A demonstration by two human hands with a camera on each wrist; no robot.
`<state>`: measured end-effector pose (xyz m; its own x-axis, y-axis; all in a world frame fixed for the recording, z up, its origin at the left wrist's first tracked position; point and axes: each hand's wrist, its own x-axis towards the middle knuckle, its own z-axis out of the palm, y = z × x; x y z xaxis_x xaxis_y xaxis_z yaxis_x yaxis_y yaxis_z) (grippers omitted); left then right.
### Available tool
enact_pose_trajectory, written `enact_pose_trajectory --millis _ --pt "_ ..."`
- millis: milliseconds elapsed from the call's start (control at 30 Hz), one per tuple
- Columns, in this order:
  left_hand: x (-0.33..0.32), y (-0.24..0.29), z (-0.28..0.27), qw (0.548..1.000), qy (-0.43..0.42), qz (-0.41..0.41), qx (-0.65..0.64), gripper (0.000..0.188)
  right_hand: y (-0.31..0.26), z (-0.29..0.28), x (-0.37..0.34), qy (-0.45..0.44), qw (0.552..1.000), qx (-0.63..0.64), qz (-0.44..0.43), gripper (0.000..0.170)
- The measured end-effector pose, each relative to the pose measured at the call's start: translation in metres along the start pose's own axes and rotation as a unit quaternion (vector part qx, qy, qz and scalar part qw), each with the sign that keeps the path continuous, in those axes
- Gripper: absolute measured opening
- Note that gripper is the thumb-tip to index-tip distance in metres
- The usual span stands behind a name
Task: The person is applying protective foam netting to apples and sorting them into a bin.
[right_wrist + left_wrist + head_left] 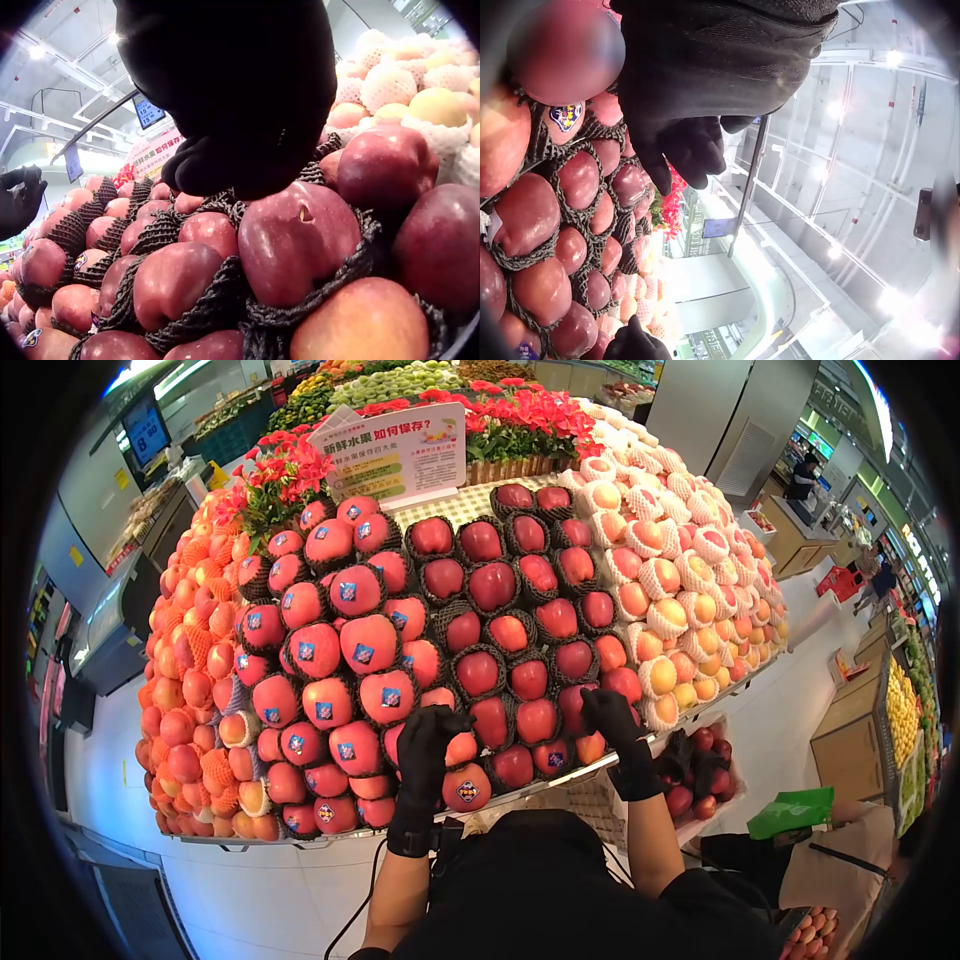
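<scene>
Both hands wear black gloves and hover by a slanted display of red apples (491, 585) in dark foam nets. My left hand (425, 755) is over the front rows, its fingers loosely bent with nothing held, as the left wrist view (705, 82) also shows. To the right, my right hand (615, 730) hangs near the front edge beside dark red apples. In the right wrist view that hand (232, 97) is a dark shape with bent fingers above a large apple (296, 240); whether it touches the fruit is unclear. No fruit is seen in its grip.
Stickered apples (364, 645) rise at the left, and white-netted peach-coloured fruit (660, 620) at the right. A printed sign (400, 455) and red flowers (540, 420) stand behind. Below the right edge is a container of dark red fruit (690, 790); a green bag (790, 812) is near a person at lower right.
</scene>
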<state>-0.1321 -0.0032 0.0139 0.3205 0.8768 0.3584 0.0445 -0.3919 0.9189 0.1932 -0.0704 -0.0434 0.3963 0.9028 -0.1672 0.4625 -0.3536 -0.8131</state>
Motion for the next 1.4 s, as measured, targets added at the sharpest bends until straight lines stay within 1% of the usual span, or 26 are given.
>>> enact_pose_trajectory --millis 33,100,133,200,233,267,300,367,467,533,667,700,767,800,833,867,900,967,1000,1067,1133,1233,1267,1333,1367,1400 --pt "0.0 0.008 0.0 0.996 0.015 -0.048 -0.08 0.013 0.001 0.002 -0.005 -0.005 1.0 0.018 0.014 0.039" --pt "-0.001 0.01 -0.006 0.988 0.015 -0.085 -0.125 0.01 -0.006 0.001 -0.017 -0.013 0.998 0.053 0.042 0.046" --pt "-0.001 0.008 -0.01 0.993 0.0 -0.075 -0.09 0.009 -0.016 0.001 -0.024 -0.013 0.997 0.059 0.052 0.046" --pt "-0.005 -0.005 -0.017 0.999 -0.027 -0.036 -0.013 0.013 -0.006 0.005 -0.028 0.014 0.998 0.011 -0.057 0.044" --pt "-0.007 -0.015 -0.02 0.999 -0.038 -0.007 0.031 0.022 -0.005 0.008 -0.033 0.028 0.993 -0.013 -0.11 0.043" --pt "-0.009 -0.019 -0.022 0.999 -0.036 -0.007 0.001 0.026 -0.004 0.008 -0.039 0.02 0.998 0.063 0.006 0.035" --pt "-0.009 -0.016 -0.023 0.999 -0.035 -0.006 -0.028 0.031 -0.002 0.01 -0.045 0.034 0.997 0.067 0.005 0.034" --pt "-0.008 -0.001 -0.019 0.97 -0.003 -0.071 -0.231 0.032 0.009 0.011 -0.055 0.06 0.995 0.074 0.001 0.031" --pt "-0.005 -0.006 -0.017 0.958 -0.017 -0.073 -0.275 0.025 0.019 0.012 -0.064 0.061 0.99 0.123 0.018 0.032" --pt "-0.004 -0.009 -0.018 0.932 -0.017 -0.106 -0.347 0.026 0.016 0.013 -0.068 0.061 0.989 0.131 0.026 0.032" --pt "-0.002 -0.013 -0.019 0.836 0.001 -0.218 -0.503 0.03 0.001 0.003 -0.085 0.081 0.993 0.078 0.042 0.031" --pt "-0.001 -0.01 -0.018 0.834 0.002 -0.223 -0.505 0.03 0.019 0.002 -0.085 0.092 0.99 0.099 0.039 0.028" --pt "-0.005 0.001 -0.016 0.828 0.003 -0.238 -0.507 0.031 0.044 -0.003 -0.094 0.091 0.994 0.055 0.027 0.026" --pt "-0.008 -0.003 -0.017 0.839 -0.006 -0.237 -0.49 0.031 0.054 -0.004 -0.099 0.093 0.994 0.043 0.025 0.022" --pt "-0.01 -0.008 -0.016 0.849 -0.015 -0.233 -0.474 0.03 0.058 -0.005 -0.107 0.099 0.99 0.071 0.069 0.017" --pt "-0.011 -0.012 -0.014 0.859 -0.025 -0.226 -0.459 0.03 0.072 -0.005 -0.113 0.102 0.987 0.103 0.067 0.015" --pt "-0.012 -0.015 -0.013 0.845 -0.023 -0.233 -0.48 0.03 0.09 -0.005 -0.119 0.105 0.983 0.135 0.064 0.014" --pt "-0.015 -0.017 -0.01 0.818 -0.019 -0.248 -0.519 0.031 0.111 -0.006 -0.128 0.086 0.987 0.111 0.078 0.015" --pt "-0.016 -0.017 -0.005 0.887 -0.004 -0.205 -0.414 0.031 0.121 -0.006 -0.133 0.075 0.989 0.099 0.084 0.016" --pt "-0.019 -0.016 0.01 0.977 0.025 -0.1 -0.185 0.032 0.141 -0.005 -0.142 0.054 0.963 0.226 0.136 0.016" --pt "-0.014 -0.015 0.014 0.947 0.033 -0.163 -0.276 0.031 0.15 0.0 -0.151 0.065 0.934 0.301 0.183 0.018" --pt "-0.008 -0.01 0.018 0.888 0.017 -0.254 -0.383 0.031 0.149 0.008 -0.165 0.089 0.958 0.152 0.228 0.02" --pt "-0.006 -0.009 0.021 0.865 0.007 -0.283 -0.414 0.031 0.16 0.008 -0.171 0.08 0.952 0.173 0.239 0.017" --pt "-0.002 -0.01 0.032 0.865 0.021 -0.289 -0.409 0.031 0.243 0.017 -0.174 0.026 0.998 0.016 0.064 0.015" --pt "0.0 -0.01 0.04 0.866 0.027 -0.292 -0.406 0.031 0.274 0.022 -0.179 -0.002 0.998 -0.064 -0.026 0.014" --pt "0.0 -0.005 0.049 0.879 0.038 -0.293 -0.373 0.032 0.284 0.028 -0.185 0.028 0.995 -0.01 0.092 0.013"
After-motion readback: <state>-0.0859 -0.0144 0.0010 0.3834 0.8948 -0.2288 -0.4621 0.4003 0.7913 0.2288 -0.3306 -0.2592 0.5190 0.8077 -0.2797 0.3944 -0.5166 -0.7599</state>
